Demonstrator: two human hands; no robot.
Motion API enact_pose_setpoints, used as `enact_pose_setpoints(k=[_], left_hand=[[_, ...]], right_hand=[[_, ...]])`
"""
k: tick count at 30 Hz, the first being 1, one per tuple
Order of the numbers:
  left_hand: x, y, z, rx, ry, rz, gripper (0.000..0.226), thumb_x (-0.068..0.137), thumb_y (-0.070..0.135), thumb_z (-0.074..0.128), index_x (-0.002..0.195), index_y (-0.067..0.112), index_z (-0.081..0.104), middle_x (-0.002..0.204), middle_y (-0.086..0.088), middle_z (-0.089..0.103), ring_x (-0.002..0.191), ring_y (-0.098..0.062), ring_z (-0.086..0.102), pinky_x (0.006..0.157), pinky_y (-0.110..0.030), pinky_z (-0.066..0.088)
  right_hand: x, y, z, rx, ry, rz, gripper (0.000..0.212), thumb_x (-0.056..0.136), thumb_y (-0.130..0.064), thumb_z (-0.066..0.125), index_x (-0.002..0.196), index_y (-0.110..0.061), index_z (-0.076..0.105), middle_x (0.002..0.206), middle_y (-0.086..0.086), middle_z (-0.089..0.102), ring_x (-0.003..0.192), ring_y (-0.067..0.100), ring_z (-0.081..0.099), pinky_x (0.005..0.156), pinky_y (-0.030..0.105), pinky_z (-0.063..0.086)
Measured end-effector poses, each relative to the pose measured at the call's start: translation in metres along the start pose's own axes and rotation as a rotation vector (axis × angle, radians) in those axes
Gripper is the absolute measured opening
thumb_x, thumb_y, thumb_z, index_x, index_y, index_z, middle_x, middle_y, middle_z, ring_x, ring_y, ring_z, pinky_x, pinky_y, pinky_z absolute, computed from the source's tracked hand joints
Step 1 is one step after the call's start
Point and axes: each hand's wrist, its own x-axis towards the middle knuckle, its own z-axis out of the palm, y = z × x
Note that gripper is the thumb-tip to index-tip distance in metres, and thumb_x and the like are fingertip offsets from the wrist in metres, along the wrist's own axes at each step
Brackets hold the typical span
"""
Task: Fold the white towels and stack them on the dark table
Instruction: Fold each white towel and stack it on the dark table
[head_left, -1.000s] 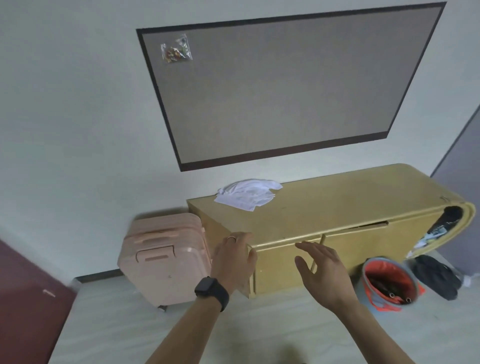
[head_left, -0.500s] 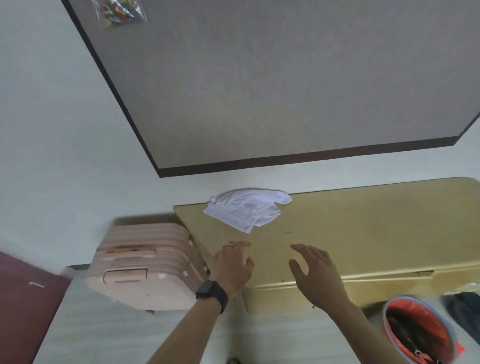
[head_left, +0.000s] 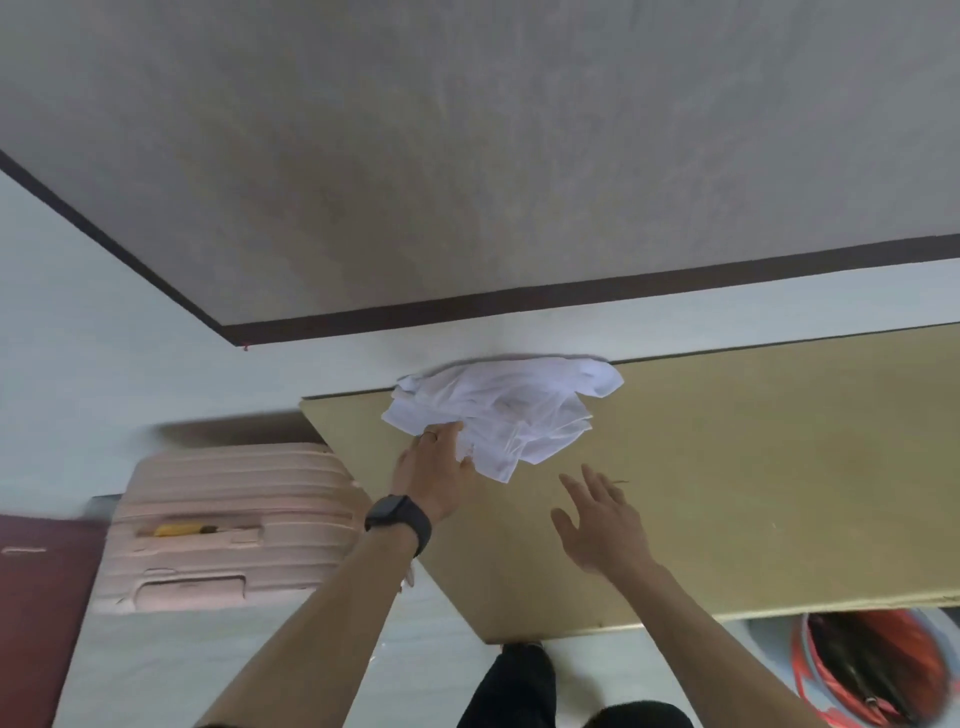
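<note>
A crumpled pile of white towels (head_left: 511, 410) lies at the back left of a yellow-tan cabinet top (head_left: 753, 467), against the wall. My left hand (head_left: 434, 473), with a black watch on its wrist, reaches forward, and its outstretched fingers touch the pile's near left edge; the fingertips are partly hidden by cloth. Over the cabinet top, just right of and nearer than the pile, my right hand (head_left: 597, 519) hovers with its fingers spread and holds nothing. No dark table is in view.
A pink suitcase (head_left: 223, 519) stands on the floor left of the cabinet. An orange bucket (head_left: 872, 670) sits under the cabinet's near right edge. A grey board with a dark frame (head_left: 467, 182) hangs on the wall above. A dark red door (head_left: 31, 597) is at far left.
I have moved close to the cabinet. Both hands went forward over its top, and my left hand now touches the towel pile's edge.
</note>
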Motion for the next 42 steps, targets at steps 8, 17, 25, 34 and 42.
enact_pose_setpoints(k=[8,17,25,34,42], left_hand=[[0.088,-0.014,0.003,0.207,0.012,-0.076,0.055,0.097,0.044,0.052,0.145,0.021,0.039,0.141,-0.010,0.054,0.127,-0.032,0.049,0.101,-0.046,0.040],[0.101,-0.007,-0.010,0.122,0.203,0.057,0.018,0.097,0.028,0.056,0.107,0.019,0.067,0.111,-0.009,0.064,0.102,-0.031,0.058,0.086,-0.043,0.044],[0.050,0.034,-0.064,-0.131,0.361,0.385,0.008,0.101,0.019,0.053,0.100,0.016,0.060,0.082,0.004,0.067,0.072,-0.019,0.059,0.072,-0.038,0.050],[0.011,0.112,-0.180,-0.119,0.246,0.613,0.020,0.104,0.032,0.044,0.112,0.035,0.063,0.097,0.010,0.061,0.087,-0.010,0.058,0.080,-0.030,0.049],[-0.047,0.175,-0.220,0.118,0.426,0.614,0.025,0.105,0.036,0.043,0.119,0.030,0.063,0.106,0.008,0.063,0.095,-0.012,0.057,0.072,-0.023,0.036]], right_hand=[[0.042,0.013,0.056,-0.050,-0.084,0.066,0.073,0.101,-0.059,0.028,0.157,-0.038,-0.014,0.163,-0.006,-0.030,0.150,0.015,-0.027,0.123,0.053,-0.002],[0.041,0.014,0.052,-0.054,-0.100,0.067,0.071,0.099,-0.065,0.022,0.153,-0.043,-0.020,0.158,-0.012,-0.037,0.146,0.009,-0.033,0.123,0.052,-0.007],[0.039,-0.013,-0.050,0.293,-0.171,0.117,0.054,0.097,-0.052,0.052,0.147,-0.032,0.045,0.141,-0.005,0.057,0.131,0.018,0.052,0.104,0.036,0.045],[-0.030,-0.079,-0.227,0.637,0.402,-0.435,0.042,0.085,-0.033,0.075,0.124,-0.038,0.060,0.126,-0.025,0.056,0.115,-0.001,0.052,0.092,0.020,0.043],[-0.056,-0.061,-0.308,0.501,0.215,-0.547,0.014,0.086,-0.035,0.075,0.092,-0.025,0.069,0.094,-0.014,0.074,0.089,-0.002,0.068,0.083,0.020,0.052]])
